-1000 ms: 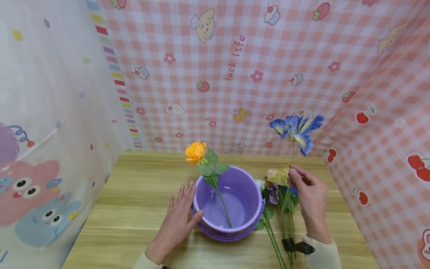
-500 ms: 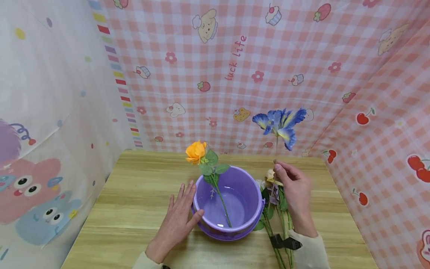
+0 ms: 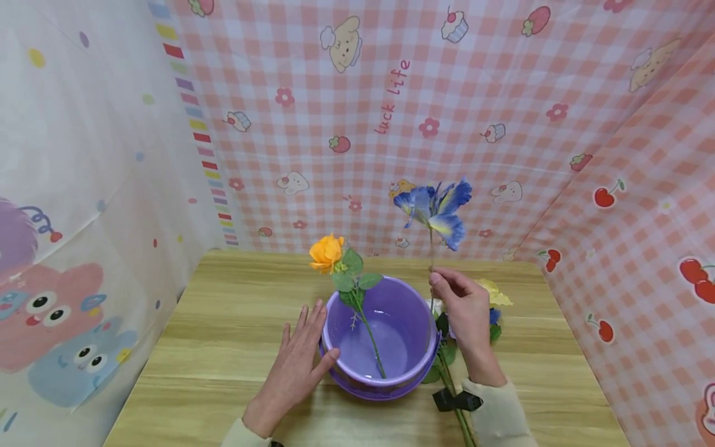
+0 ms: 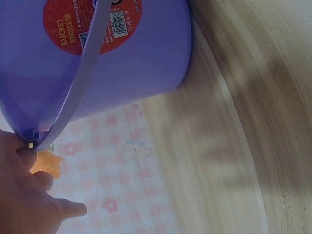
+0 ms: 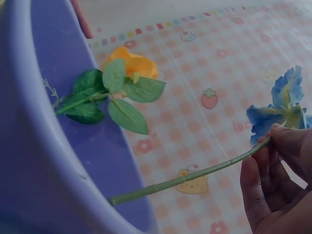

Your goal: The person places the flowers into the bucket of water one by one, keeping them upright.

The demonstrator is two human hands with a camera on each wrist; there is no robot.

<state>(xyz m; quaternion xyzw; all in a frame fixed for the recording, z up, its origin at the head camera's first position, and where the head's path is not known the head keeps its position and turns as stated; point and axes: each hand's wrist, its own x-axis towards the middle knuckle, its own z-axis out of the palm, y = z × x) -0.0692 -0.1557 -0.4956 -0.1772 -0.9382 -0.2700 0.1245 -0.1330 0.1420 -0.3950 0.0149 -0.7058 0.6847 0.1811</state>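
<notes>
A purple bucket point(image 3: 410, 316) stands on the wooden table, its handle folded down around the side. Inside it leans an orange rose point(image 3: 326, 253) with green leaves, the bloom above the far left rim. My left hand point(image 3: 296, 366) lies against the bucket's left side, fingers extended and spread, thumb at the rim. Between thumb and fingertips my right hand point(image 3: 468, 320) pinches the stem of a blue iris point(image 3: 432, 208), held upright at the bucket's right rim. In the right wrist view, the iris stem point(image 5: 180, 181) slants down, its lower end overlapping the bucket's mouth.
Right of the bucket, partly hidden under my right arm, lie more flowers: a yellow bloom point(image 3: 494, 293), a bit of blue, and leafy green stems point(image 3: 448, 355). A pink checked cloth point(image 3: 357, 112) hangs behind the table point(image 3: 234, 298), with cloth at both sides too.
My right hand has carried the iris leftward, from above the lying flowers to the bucket's right rim. My left hand, the bucket and the orange rose have stayed put.
</notes>
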